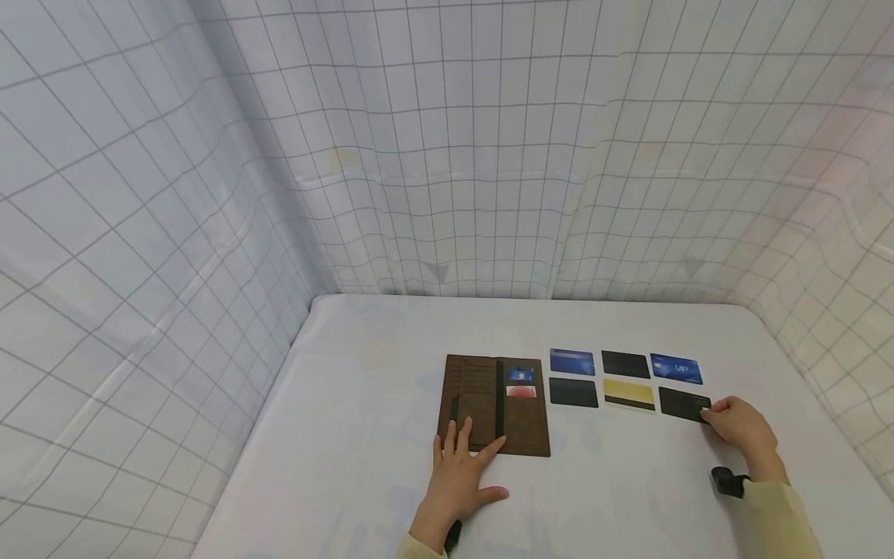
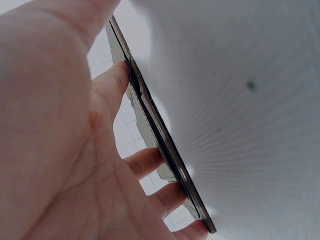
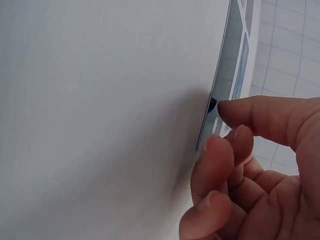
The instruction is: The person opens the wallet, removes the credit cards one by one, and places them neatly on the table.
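An unfolded brown wallet (image 1: 520, 431) lies on the white table, with a blue card (image 1: 521, 376) and a red-and-white card (image 1: 521, 392) in slots on its right side. My left hand (image 1: 459, 477) rests with spread fingers on the wallet's lower edge; the left wrist view shows the fingertips along that edge (image 2: 165, 130). On the right, my right hand (image 1: 742, 425) pinches the right end of a black card (image 1: 680, 403) lying in the lower row. Up close, the thumb (image 3: 265, 115) is at the card's edge and the other fingers are curled.
Beside the wallet lie more cards in two rows: a blue striped card (image 1: 572, 362), a black card (image 1: 625, 364) and a blue VIP card (image 1: 676, 369) above, another black card (image 1: 573, 392) and a gold card (image 1: 629, 394) below. Checked white curtains (image 1: 447, 155) surround the table.
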Motion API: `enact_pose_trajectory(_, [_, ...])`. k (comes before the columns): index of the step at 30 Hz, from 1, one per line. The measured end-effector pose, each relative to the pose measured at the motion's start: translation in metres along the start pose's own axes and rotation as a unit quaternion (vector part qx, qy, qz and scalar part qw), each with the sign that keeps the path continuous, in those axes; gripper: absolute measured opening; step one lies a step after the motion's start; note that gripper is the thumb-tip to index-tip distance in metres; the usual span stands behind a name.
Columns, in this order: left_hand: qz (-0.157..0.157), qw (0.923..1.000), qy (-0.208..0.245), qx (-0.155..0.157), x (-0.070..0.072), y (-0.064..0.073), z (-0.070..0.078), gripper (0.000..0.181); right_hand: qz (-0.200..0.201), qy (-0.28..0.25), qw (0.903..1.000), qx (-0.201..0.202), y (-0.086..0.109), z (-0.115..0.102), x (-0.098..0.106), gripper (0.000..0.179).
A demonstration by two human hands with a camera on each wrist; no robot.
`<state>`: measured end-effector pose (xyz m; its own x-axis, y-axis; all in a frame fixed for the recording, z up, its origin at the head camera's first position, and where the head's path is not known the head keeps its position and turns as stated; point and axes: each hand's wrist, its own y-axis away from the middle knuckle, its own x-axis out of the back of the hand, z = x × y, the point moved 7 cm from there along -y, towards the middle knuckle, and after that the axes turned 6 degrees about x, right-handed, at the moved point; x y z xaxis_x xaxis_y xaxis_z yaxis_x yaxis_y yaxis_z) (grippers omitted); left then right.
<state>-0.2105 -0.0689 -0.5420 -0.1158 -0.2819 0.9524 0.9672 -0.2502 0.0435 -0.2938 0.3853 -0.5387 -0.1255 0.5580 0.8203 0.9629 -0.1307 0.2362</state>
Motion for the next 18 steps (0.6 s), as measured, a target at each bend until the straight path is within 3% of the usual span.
enact_pose_trajectory(8, [-0.005,1.0,0.0,0.005,0.002,0.001,0.0,0.076,0.05,0.006,0.9986,0.015,-0.01,-0.032,-0.003,0.034])
enact_pose_trajectory(14, [-0.008,1.0,-0.001,0.006,0.0,0.0,0.0,0.076,0.046,0.012,0.9947,0.091,-0.025,-0.076,-0.021,0.033])
enact_pose_trajectory(18, [-0.004,1.0,-0.004,0.002,0.0,0.0,-0.001,0.076,0.037,0.002,0.9872,0.155,-0.034,-0.114,-0.04,0.029])
